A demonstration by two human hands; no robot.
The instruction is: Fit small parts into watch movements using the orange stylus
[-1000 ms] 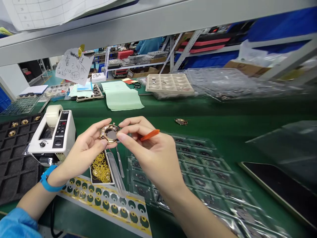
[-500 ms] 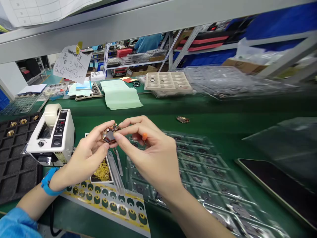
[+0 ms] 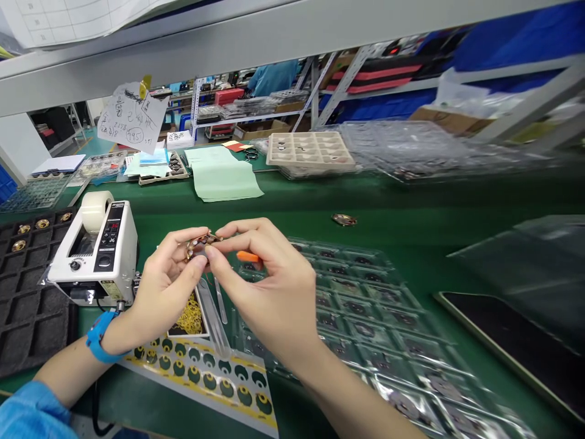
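Between my hands is a small round copper-coloured part (image 3: 197, 244), tilted so its rim shows. My left hand (image 3: 167, 283) pinches it from the left with thumb and fingers. From the right, my right hand (image 3: 269, 274) grips its edge between thumb and forefinger. An orange-handled tool (image 3: 247, 256) is tucked in the right palm; its far end is hidden. Under the hands lie a box of yellow rings (image 3: 189, 317), clear strips (image 3: 214, 317) and a sticker sheet (image 3: 201, 378). A similar round part (image 3: 343, 219) rests on the green mat beyond.
A white tape dispenser (image 3: 98, 250) and a black compartment tray (image 3: 27, 305) stand left. Clear trays of dark parts (image 3: 365, 311) lie right, beside a black phone-like slab (image 3: 512, 347). A beige tray (image 3: 311, 150) sits behind, under a grey beam (image 3: 274, 36).
The held part has tilted to show more of its edge. My right hand has shifted slightly left, and more of the orange handle shows. The left wrist has moved slightly right.
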